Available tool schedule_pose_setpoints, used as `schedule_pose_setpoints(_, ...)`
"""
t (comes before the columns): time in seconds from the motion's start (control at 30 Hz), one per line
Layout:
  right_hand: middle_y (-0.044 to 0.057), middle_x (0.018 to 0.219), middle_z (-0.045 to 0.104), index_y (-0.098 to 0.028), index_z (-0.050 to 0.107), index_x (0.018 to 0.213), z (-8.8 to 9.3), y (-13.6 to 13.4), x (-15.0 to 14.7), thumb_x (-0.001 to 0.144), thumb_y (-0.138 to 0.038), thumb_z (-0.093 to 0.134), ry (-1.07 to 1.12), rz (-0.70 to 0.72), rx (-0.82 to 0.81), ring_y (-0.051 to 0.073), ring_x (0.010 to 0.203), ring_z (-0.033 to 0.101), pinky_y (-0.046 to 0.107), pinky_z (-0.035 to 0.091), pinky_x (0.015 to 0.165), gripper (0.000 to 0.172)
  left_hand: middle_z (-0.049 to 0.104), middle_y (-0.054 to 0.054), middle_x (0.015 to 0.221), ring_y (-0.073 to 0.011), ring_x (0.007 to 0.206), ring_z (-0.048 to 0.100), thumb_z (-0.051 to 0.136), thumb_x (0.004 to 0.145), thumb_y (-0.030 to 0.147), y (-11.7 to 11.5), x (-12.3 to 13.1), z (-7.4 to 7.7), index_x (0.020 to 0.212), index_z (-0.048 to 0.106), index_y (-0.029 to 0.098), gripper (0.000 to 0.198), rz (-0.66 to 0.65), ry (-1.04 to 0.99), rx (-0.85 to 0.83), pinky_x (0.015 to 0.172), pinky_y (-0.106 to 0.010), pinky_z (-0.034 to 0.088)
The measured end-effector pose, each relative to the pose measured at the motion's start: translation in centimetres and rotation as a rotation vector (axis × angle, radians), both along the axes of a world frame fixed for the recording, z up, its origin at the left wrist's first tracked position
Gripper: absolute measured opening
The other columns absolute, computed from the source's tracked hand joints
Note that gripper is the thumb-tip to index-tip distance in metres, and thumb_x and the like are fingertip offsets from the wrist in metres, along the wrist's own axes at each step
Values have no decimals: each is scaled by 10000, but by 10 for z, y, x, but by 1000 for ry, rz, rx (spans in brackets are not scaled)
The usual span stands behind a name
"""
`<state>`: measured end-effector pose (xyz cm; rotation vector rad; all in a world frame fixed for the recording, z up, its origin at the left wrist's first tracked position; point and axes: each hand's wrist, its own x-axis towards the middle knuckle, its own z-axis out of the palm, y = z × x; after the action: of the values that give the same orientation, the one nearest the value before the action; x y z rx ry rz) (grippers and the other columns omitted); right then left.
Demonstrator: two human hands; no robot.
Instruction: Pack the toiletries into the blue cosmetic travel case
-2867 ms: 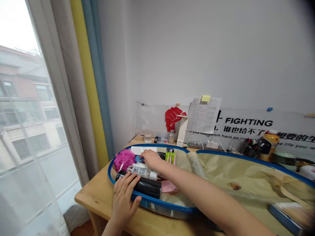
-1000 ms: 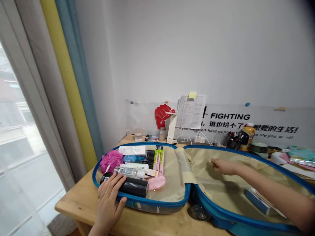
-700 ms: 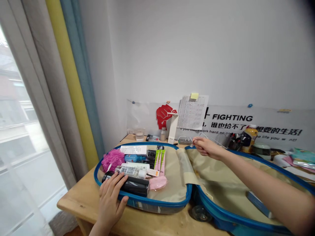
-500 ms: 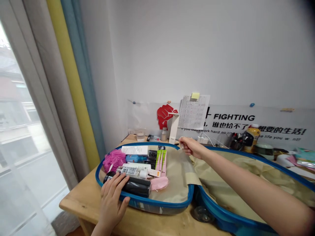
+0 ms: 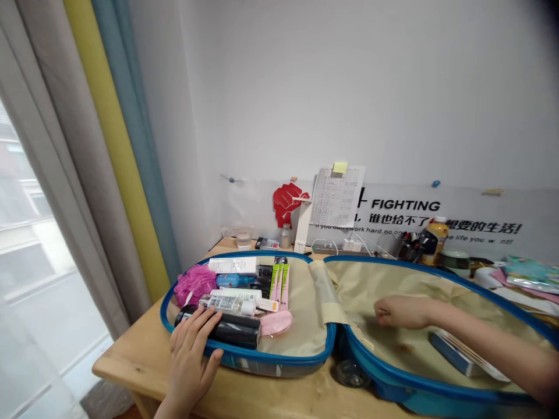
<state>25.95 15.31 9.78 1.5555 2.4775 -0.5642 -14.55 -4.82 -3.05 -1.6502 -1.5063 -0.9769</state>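
- Left hand (image 5: 188,356) lies flat, fingers (image 5: 201,321) spread, on the black bottle (image 5: 227,330) at the suitcase (image 5: 279,362) rim.
- Right hand (image 5: 400,311) is loosely curled, apparently pinching the beige lining (image 5: 437,285); bottle well apart.

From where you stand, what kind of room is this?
Probably a bedroom or dorm study corner: a wooden desk by a curtained window, a motivational wall banner, and an open blue suitcase with toiletries in it.
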Motion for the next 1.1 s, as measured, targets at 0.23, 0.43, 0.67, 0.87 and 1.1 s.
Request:
schedule_pose_setpoints(0.23,-9,644,540,-203,524,608,-26,-20,22,569,-120,660,-288,3,12,211,742,597,337,412,689,163,610,-113,1240,-282,1236,480,362,923,472,0,1,0,1324,487,215,493,-6,-2,4,1050,-421,283)
schedule_pose_setpoints(0.43,5,601,498,-218,473,547,-31,-24,19,458,-109,566,-261,5,3,231,664,562,326,357,617,168,621,-107,1222,-278,1211,504,369,916,480,0,1,1,1329,484,231,496,-10,-16,11,1040,-412,291)
schedule_pose_setpoints(0.67,1,610,480,-202,413,599,12,-17,-4,618,-188,532,31,29,16,142,607,449,286,337,611,122,615,-107,1232,-277,1217,499,372,918,478,1,2,1,1339,477,226,502,-14,-15,15,1040,-413,293)
schedule_pose_setpoints(0.87,-46,607,409,-191,429,717,40,-4,-71,888,-318,359,355,30,-19,61,484,332,208,269,456,225,611,-108,1239,-278,1204,505,373,915,458,0,2,1,1337,471,226,491,-7,-6,5,1026,-411,298)
schedule_pose_setpoints(1.1,-36,719,540,-145,561,994,27,8,-164,944,-463,430,405,84,3,39,511,440,189,395,479,348,617,-111,1226,-278,1208,501,375,913,457,0,1,2,1327,481,218,489,-4,4,5,1031,-409,292)
